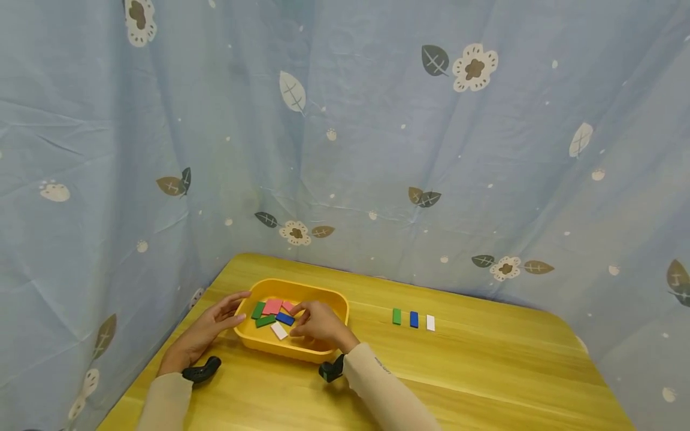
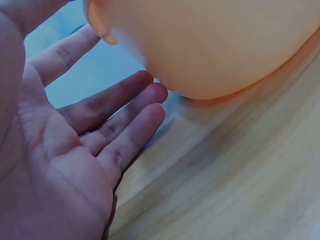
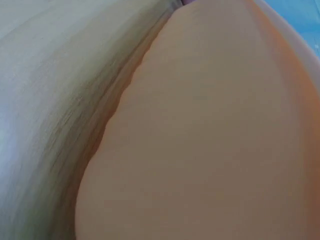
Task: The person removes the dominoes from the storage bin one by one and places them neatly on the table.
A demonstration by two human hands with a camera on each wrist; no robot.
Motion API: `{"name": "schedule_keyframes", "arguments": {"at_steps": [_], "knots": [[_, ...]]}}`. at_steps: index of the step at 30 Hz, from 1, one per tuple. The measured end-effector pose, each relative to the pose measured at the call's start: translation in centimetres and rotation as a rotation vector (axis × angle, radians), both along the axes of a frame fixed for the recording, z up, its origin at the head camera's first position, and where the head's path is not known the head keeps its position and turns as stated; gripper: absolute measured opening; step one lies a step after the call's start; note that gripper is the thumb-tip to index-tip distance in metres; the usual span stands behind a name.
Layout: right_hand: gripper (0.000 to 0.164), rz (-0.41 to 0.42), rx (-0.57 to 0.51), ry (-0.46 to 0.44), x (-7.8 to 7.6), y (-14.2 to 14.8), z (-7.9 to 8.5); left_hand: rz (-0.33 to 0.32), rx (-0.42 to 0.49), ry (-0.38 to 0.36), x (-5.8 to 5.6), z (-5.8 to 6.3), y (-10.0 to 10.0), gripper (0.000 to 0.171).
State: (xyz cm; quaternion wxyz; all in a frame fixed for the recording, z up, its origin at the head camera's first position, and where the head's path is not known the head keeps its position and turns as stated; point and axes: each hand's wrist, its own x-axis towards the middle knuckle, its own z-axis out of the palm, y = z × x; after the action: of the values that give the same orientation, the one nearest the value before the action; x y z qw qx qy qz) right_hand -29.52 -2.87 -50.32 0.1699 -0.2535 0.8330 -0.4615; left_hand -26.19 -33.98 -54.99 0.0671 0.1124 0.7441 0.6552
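A yellow plastic basin (image 1: 259, 343) stands on the table and holds several flat tiles. Inside lie a white tile (image 1: 279, 331), a blue tile (image 1: 285, 319), green tiles (image 1: 265, 321) and pink tiles (image 1: 272, 306). My left hand (image 1: 215, 320) is at the basin's left end, fingers extended. The left wrist view has those fingertips right at the basin's outer wall (image 2: 215, 50). Over the basin's right half reaches my right hand (image 1: 320, 323), thumb and index finger apart, the index tip beside a pink tile (image 1: 288, 307). The basin's wall (image 3: 200, 125) hides this hand in the right wrist view.
Right of the basin, a green tile (image 1: 396, 316), a blue tile (image 1: 414, 319) and a white tile (image 1: 430, 323) stand in a spaced row on the wooden table (image 1: 485, 371). A blue flowered curtain (image 1: 366, 149) hangs behind the table and along its sides.
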Motion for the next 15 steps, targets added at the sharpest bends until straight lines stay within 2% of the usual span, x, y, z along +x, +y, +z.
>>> {"name": "schedule_keyframes", "arguments": {"at_steps": [7, 12, 15], "knots": [[0.037, -0.081, 0.016, -0.005, 0.18, -0.40, -0.39, 0.000, -0.001, -0.016, -0.07, -0.15, 0.08, 0.058], [0.037, -0.088, 0.031, 0.010, 0.30, -0.76, -0.36, 0.012, -0.011, -0.018, -0.04, -0.14, -0.04, 0.058], [0.030, -0.089, 0.037, 0.029, 0.19, -0.88, -0.45, 0.015, -0.010, -0.016, -0.06, -0.08, -0.14, 0.057]]}}
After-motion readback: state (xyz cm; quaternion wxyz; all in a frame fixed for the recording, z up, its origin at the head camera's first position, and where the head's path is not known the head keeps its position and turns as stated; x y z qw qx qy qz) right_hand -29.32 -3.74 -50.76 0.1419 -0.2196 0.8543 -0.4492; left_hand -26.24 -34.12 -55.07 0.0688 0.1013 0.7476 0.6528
